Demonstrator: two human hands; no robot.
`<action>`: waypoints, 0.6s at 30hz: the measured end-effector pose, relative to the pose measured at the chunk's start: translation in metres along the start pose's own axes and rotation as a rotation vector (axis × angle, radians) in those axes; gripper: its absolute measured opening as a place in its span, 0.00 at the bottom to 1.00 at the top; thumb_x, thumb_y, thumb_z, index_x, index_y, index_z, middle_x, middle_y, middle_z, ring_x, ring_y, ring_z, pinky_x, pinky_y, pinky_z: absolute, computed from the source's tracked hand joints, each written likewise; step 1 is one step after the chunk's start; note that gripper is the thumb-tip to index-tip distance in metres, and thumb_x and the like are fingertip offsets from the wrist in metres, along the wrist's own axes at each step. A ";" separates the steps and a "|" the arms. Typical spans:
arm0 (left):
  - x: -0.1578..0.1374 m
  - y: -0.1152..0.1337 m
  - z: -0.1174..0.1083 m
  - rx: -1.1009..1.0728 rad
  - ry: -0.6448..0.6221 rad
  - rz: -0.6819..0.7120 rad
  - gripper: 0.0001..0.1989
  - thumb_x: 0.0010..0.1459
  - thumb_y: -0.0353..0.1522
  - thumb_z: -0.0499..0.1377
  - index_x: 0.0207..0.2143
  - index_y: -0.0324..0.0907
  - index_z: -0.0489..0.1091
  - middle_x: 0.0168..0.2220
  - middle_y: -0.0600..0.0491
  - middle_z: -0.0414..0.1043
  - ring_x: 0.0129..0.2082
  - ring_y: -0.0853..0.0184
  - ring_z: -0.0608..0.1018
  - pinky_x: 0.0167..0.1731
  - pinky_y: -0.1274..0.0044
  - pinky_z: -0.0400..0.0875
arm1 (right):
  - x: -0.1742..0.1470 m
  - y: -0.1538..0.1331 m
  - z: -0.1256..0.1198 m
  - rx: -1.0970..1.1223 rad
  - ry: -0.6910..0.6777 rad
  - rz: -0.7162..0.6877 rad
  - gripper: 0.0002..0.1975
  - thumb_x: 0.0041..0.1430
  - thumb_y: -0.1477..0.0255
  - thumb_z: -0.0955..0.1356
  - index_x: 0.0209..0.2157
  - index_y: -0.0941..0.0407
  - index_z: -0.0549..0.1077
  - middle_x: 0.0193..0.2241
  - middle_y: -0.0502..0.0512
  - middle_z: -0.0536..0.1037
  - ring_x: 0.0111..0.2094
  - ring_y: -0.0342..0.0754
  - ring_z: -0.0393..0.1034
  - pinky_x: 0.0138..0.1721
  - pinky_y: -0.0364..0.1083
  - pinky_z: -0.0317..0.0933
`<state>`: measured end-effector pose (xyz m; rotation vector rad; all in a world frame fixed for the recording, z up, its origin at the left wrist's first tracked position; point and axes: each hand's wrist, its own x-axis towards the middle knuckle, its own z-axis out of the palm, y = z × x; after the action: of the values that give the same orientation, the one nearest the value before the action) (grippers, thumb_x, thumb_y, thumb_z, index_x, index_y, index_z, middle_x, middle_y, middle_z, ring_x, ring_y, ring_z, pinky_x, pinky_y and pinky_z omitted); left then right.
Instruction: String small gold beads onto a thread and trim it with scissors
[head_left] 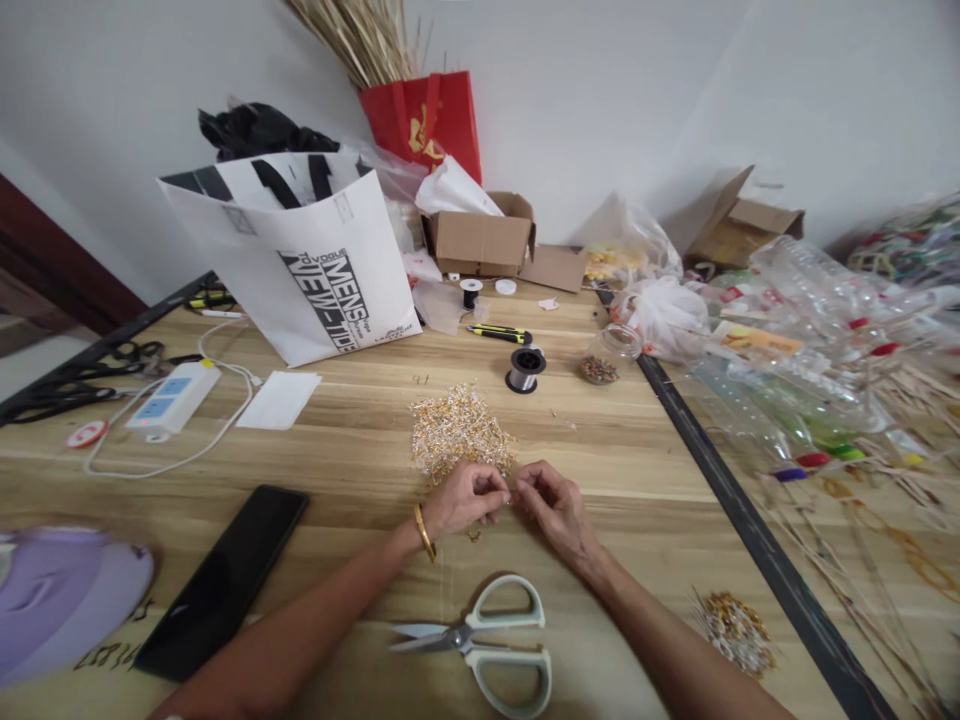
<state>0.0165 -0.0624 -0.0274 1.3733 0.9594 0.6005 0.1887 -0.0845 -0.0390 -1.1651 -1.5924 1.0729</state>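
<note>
My left hand (472, 495), with a gold bangle (424, 532) at the wrist, is closed in a pinch at the near edge of a pile of small gold and clear beads (459, 430). Just to its right, my right hand (553, 505) pinches too, its fingertips almost touching the left ones. What lies between the fingertips is too small to make out. A tiny gold piece (473, 537) rests on the table below the left hand. Nearer to me lie scissors (469, 636) with pale handles, their blades pointing left.
A black phone (225, 580) and a purple object (71, 600) are at left. Behind the beads stand a wire spool (525, 370), a yellow-black cutter (499, 334) and a jar of beads (600, 368). Another gold-and-white pile (735, 632) lies right. Plastic bottles (817, 300) crowd the far right.
</note>
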 end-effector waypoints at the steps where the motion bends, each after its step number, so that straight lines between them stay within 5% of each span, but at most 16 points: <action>1: 0.000 -0.001 0.000 0.007 0.007 0.000 0.09 0.50 0.34 0.59 0.28 0.35 0.67 0.19 0.55 0.68 0.19 0.73 0.72 0.18 0.84 0.65 | 0.000 0.001 0.000 -0.011 -0.001 -0.001 0.10 0.59 0.65 0.64 0.29 0.58 0.67 0.19 0.47 0.65 0.19 0.40 0.57 0.20 0.39 0.52; 12: 0.000 -0.001 0.004 0.437 0.201 0.243 0.03 0.48 0.26 0.57 0.24 0.38 0.70 0.23 0.54 0.69 0.23 0.73 0.69 0.23 0.83 0.63 | 0.003 0.010 -0.002 -0.112 -0.048 -0.016 0.09 0.57 0.68 0.64 0.27 0.59 0.68 0.18 0.46 0.64 0.20 0.39 0.54 0.20 0.39 0.49; 18: -0.001 -0.001 0.005 0.518 0.222 0.248 0.03 0.49 0.26 0.57 0.24 0.39 0.70 0.22 0.55 0.68 0.22 0.73 0.68 0.23 0.82 0.62 | 0.004 0.003 -0.003 -0.139 -0.082 -0.044 0.08 0.57 0.71 0.63 0.27 0.59 0.68 0.19 0.47 0.65 0.21 0.40 0.56 0.22 0.39 0.52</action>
<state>0.0203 -0.0663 -0.0283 1.9361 1.1847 0.7322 0.1918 -0.0795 -0.0404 -1.1844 -1.7720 1.0055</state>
